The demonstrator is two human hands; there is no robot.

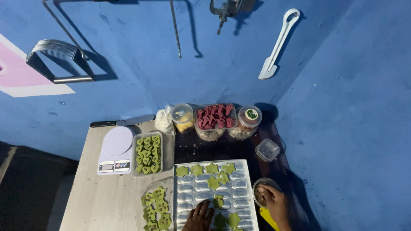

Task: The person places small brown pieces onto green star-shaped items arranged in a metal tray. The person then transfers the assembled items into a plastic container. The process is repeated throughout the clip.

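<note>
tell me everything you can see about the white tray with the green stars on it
The tray is a white rectangular mould sheet, plastic by its look, with rows of shallow oblong cavities. It lies flat on the table, its near end cut off by the frame. Flat green stars lie scattered across its top rows and near its bottom. The left hand rests on its near part.

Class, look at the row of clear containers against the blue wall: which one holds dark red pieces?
The wide middle container, heaped with dark red pieces. The lidded jar on its left holds yellow contents; the green-labelled jar on its right holds brownish ones.
</note>
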